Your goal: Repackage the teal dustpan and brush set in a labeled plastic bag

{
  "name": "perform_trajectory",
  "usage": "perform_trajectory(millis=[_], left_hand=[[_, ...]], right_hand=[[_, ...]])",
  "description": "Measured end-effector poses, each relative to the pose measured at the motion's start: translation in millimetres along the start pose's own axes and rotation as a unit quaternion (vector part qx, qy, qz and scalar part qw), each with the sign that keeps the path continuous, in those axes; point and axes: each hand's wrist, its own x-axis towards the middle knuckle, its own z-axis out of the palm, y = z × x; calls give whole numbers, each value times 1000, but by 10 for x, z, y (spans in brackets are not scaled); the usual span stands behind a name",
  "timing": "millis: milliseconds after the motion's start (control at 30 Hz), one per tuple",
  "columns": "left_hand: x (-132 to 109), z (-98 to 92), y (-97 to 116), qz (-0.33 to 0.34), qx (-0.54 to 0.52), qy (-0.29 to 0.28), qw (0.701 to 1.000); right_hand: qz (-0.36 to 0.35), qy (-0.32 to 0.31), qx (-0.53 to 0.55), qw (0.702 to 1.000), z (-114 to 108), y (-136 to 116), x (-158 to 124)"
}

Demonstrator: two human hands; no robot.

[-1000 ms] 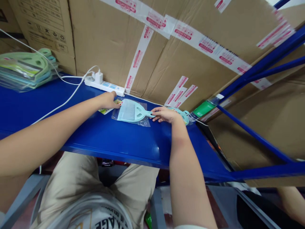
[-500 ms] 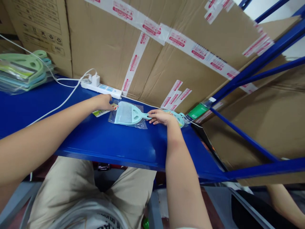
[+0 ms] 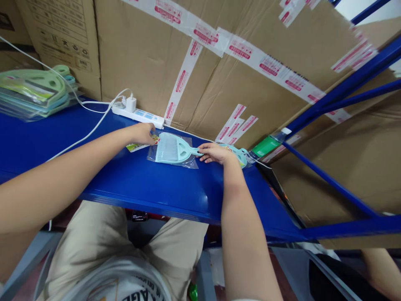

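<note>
A light-blue mini dustpan and brush set (image 3: 172, 149) lies on the blue shelf top, bristles pointing left, on a clear plastic bag (image 3: 189, 164). My right hand (image 3: 214, 153) grips the end of its handle between thumb and fingers. At the bristle side, my left hand (image 3: 145, 133) is closed on a yellow-green label card (image 3: 137, 147); its fingertips partly hide the card. Another light-blue dustpan set (image 3: 240, 156) lies just beyond my right hand, which covers part of it.
Bagged green and blue dustpan sets (image 3: 37, 90) are stacked at the far left. A white power strip (image 3: 138, 115) with cables runs along the taped cardboard box (image 3: 138, 54). On the right, a green-labelled bottle (image 3: 266, 145) leans near the blue rack frame (image 3: 332, 175). A person's arm (image 3: 380, 267) shows lower right.
The view has shifted slightly, so everything appears a little further right. Both hands keep their places on the card and the handle.
</note>
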Motion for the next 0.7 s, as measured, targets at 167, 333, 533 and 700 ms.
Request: perform_trajectory(millis=[167, 333, 533, 700], left_hand=[[15, -9, -20, 10, 8, 0, 1000], [35, 35, -40, 24, 6, 9, 1000], [26, 42, -32, 38, 11, 25, 999], [-69, -42, 22, 43, -5, 3, 999]], right_hand=[[2, 3, -4, 1000, -3, -5, 2], [5, 17, -11, 1000, 19, -26, -26], [-11, 81, -25, 996, 75, -85, -58], [-17, 110, -46, 993, 119, -134, -73]])
